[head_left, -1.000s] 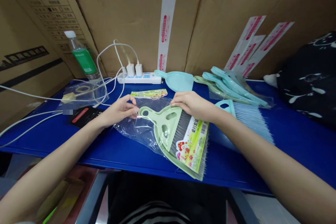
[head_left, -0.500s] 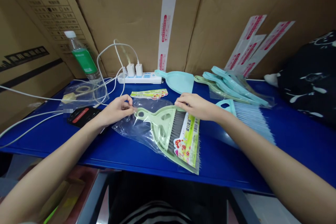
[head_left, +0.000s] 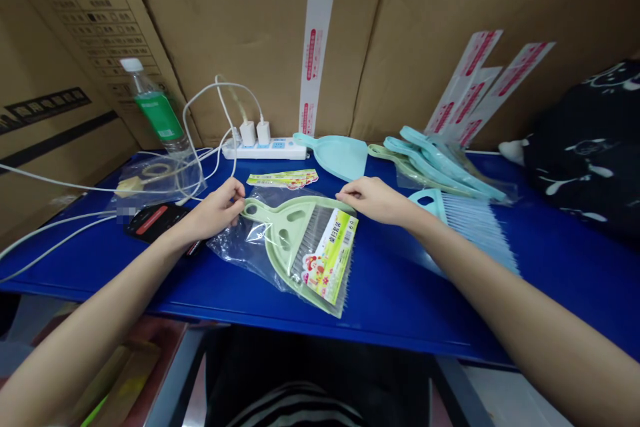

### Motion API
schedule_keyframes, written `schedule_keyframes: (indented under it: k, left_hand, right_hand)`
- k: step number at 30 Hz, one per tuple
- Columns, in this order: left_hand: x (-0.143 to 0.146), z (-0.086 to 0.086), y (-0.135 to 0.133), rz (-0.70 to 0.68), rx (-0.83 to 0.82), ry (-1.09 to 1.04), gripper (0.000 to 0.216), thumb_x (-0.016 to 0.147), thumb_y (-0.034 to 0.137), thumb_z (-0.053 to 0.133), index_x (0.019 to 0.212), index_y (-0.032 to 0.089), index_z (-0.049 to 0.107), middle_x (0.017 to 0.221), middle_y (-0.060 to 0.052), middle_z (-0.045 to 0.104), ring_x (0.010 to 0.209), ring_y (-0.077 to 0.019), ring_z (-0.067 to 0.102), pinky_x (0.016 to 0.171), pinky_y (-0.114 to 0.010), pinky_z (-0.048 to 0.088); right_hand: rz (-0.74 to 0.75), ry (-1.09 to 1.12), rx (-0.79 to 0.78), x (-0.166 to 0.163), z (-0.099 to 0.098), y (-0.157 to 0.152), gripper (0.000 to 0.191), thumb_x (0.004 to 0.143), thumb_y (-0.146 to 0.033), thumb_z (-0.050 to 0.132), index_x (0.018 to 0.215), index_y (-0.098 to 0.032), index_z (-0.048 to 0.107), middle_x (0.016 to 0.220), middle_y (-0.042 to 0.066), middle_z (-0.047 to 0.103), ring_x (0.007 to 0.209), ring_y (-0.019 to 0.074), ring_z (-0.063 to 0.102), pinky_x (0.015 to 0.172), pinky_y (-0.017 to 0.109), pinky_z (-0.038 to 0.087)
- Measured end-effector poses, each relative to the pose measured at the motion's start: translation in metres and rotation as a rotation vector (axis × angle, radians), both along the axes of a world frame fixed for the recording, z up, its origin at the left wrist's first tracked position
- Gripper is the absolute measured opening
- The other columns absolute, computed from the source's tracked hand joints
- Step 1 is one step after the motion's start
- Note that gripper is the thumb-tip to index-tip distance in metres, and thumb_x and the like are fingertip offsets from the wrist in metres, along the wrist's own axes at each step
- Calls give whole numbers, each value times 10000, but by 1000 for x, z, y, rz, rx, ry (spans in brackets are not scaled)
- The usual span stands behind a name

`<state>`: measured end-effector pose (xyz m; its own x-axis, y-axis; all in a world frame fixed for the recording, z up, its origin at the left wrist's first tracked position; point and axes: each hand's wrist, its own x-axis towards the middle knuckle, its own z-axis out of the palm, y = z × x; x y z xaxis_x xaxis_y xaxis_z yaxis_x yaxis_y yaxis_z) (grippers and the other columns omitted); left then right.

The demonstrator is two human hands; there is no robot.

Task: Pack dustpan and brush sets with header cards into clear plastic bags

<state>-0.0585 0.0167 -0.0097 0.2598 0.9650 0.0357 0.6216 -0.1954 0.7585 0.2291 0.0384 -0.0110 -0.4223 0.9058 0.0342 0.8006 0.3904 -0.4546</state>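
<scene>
A light green dustpan (head_left: pixel 284 223) lies on the blue table, its handle to the left. A grey-bristled brush (head_left: pixel 311 230) is nested in it, with a yellow-green printed card (head_left: pixel 330 257) on the bristles. A clear plastic bag (head_left: pixel 240 250) spreads around and under the handle side. My left hand (head_left: pixel 220 210) is closed, thumb and fingers pinched at the tip of the dustpan's handle. My right hand (head_left: pixel 375 200) is also closed, its fingertips pinched by the dustpan's upper right corner; what they hold is too fine to make out.
Behind lie printed cards (head_left: pixel 283 179), a blue dustpan (head_left: pixel 340 155) and a power strip (head_left: pixel 270 148) with white cables. Bagged dustpan sets (head_left: pixel 435 163) and a blue brush (head_left: pixel 473 220) are at right. A bottle (head_left: pixel 160 113) and black phone-like object (head_left: pixel 155 221) stand left.
The green dustpan, with brush and card, has shifted left and turned slightly. My left hand has moved a little left with its handle; my right hand has stayed nearly in place.
</scene>
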Motion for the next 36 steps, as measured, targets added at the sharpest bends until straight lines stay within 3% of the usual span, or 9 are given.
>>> schedule_keyframes:
  k: [6, 10, 15, 18, 22, 28, 33, 36]
  left_hand:
    - [-3, 5, -3, 60, 83, 135, 35, 828, 209, 415, 813, 232, 394, 506, 92, 431, 432, -114, 421, 528, -246, 349]
    - [-6, 4, -2, 83, 129, 240, 71, 827, 193, 385, 866, 228, 432, 529, 73, 472, 472, -141, 461, 550, -254, 364]
    - [-5, 6, -1, 30, 173, 487, 248, 816, 191, 318, 921, 212, 541, 813, -36, 666, 787, -222, 633, 713, -297, 435]
    - [-2, 10, -4, 40, 178, 632, 348, 832, 213, 268, 984, 210, 581, 946, -66, 698, 925, -257, 650, 779, -324, 451]
    - [3, 13, -8, 13, 162, 731, 417, 841, 233, 227, 1051, 207, 587, 990, -70, 708, 930, -251, 664, 793, -336, 474]
    - [8, 14, -13, -62, 174, 792, 389, 851, 237, 221, 999, 226, 581, 942, -40, 714, 867, -215, 670, 754, -307, 480]
    - [9, 17, -13, 40, 167, 900, 388, 857, 237, 235, 1060, 213, 565, 895, -56, 711, 833, -235, 673, 713, -317, 469]
    - [9, 17, -12, 38, 166, 923, 383, 859, 214, 239, 1064, 215, 563, 901, -57, 712, 856, -236, 675, 718, -314, 469]
  right_hand:
    - [-58, -26, -35, -2, 5, -4, 252, 741, -198, 458, 501, -184, 533, 481, -22, 450, 503, 111, 412, 528, 268, 329]
    - [-82, -35, -50, -2, 7, -5, 207, 717, -162, 471, 574, -167, 620, 578, 13, 604, 598, 142, 552, 575, 263, 384]
    - [-88, -67, -78, 1, 10, -5, 222, 727, -153, 497, 681, -154, 714, 695, 42, 715, 697, 178, 646, 617, 258, 445]
    - [-72, -91, -102, 2, 11, -5, 230, 712, -126, 536, 790, -160, 749, 783, 31, 749, 741, 173, 679, 640, 231, 477]
    - [-78, -148, -80, 2, 11, -5, 302, 710, -59, 522, 888, -137, 752, 810, 45, 753, 754, 164, 689, 666, 212, 491]
    - [-84, -268, 31, 5, 9, -5, 393, 710, 14, 441, 912, -145, 738, 723, 42, 710, 689, 174, 653, 655, 248, 463]
    - [-101, -326, 141, 10, 12, -4, 377, 749, -7, 435, 962, -128, 722, 856, 101, 692, 854, 221, 627, 735, 291, 447]
    - [-46, -344, 194, 13, 18, -10, 299, 811, -114, 485, 975, -139, 734, 935, 130, 672, 953, 256, 597, 795, 331, 444]
